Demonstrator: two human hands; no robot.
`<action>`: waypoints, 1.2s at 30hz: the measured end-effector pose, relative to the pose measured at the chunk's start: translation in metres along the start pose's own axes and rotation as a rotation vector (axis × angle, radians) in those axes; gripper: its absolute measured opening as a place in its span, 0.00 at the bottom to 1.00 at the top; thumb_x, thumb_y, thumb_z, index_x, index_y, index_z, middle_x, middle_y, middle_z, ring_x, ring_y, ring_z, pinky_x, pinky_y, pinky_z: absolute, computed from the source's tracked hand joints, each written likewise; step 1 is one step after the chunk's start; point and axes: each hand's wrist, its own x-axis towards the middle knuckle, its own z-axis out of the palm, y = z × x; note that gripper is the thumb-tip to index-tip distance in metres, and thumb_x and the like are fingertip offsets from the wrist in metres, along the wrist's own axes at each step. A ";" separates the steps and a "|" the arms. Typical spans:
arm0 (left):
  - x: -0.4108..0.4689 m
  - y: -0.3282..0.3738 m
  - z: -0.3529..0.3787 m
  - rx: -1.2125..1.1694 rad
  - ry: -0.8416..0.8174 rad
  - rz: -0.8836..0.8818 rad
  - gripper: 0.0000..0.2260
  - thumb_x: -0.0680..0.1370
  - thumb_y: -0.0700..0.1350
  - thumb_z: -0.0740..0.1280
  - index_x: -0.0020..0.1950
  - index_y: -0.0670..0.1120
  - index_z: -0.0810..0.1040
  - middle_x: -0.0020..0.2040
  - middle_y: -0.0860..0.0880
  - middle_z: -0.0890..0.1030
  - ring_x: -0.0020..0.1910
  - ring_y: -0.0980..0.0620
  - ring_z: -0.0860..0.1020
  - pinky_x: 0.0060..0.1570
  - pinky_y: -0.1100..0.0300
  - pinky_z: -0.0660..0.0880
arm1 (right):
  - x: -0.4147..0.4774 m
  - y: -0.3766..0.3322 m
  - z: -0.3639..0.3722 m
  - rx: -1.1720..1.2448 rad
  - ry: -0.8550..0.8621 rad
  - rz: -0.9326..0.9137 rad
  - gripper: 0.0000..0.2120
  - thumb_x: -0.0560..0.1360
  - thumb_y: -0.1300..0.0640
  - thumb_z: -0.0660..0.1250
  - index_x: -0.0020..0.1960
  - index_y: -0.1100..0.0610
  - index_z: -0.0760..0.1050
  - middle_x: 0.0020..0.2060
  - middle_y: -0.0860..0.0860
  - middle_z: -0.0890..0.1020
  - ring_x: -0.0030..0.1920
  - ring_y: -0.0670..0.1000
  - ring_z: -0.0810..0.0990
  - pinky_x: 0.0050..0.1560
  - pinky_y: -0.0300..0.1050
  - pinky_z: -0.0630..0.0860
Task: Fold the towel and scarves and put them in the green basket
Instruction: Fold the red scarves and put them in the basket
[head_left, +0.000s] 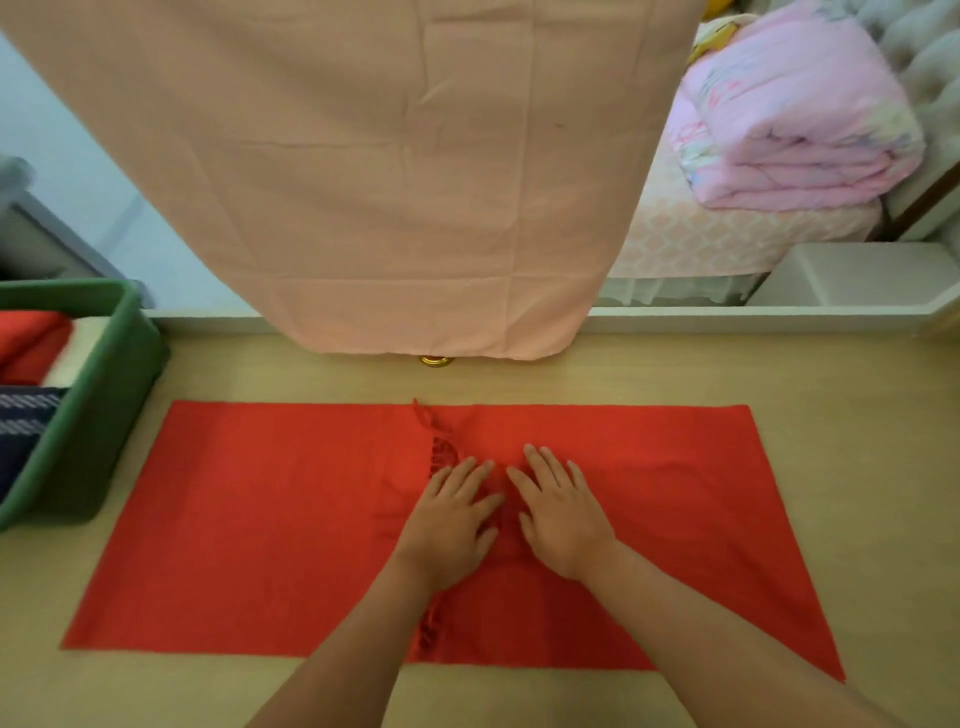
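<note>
A peach cloth (405, 182) hangs at twelve o'clock over the far edge of the table (779, 374); whether it is the towel cannot be told. At centre the red scarf (260, 519) lies spread flat, its fringed end brought in to the middle, apparently with one fold made. At nine o'clock the green basket (104, 405) holds folded pieces (31, 343) in red, white and navy. The left hand (452, 525) and right hand (558, 512) press side by side on the scarf's middle, fingers straight and released, gripping nothing. Further folds and the move to the basket appear to remain.
</note>
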 end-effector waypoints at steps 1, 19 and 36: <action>-0.013 0.000 0.005 0.068 -0.062 -0.015 0.24 0.72 0.58 0.59 0.67 0.56 0.77 0.73 0.47 0.71 0.72 0.45 0.68 0.70 0.45 0.67 | -0.007 -0.007 0.004 0.005 -0.028 -0.022 0.30 0.78 0.48 0.58 0.79 0.49 0.58 0.80 0.55 0.52 0.80 0.56 0.51 0.77 0.60 0.52; -0.143 -0.007 -0.017 -0.204 -0.230 -0.155 0.26 0.78 0.54 0.63 0.76 0.57 0.65 0.80 0.51 0.54 0.76 0.50 0.57 0.70 0.52 0.66 | -0.079 -0.077 0.018 -0.087 -0.226 -0.115 0.29 0.80 0.46 0.58 0.79 0.43 0.54 0.80 0.55 0.46 0.80 0.56 0.45 0.76 0.63 0.47; -0.230 -0.263 -0.055 -0.308 0.056 -0.879 0.19 0.78 0.45 0.63 0.70 0.45 0.70 0.63 0.45 0.74 0.64 0.43 0.72 0.62 0.49 0.70 | 0.113 -0.331 -0.013 -0.050 -0.055 -0.262 0.18 0.79 0.59 0.57 0.68 0.50 0.72 0.62 0.53 0.73 0.60 0.59 0.77 0.56 0.54 0.74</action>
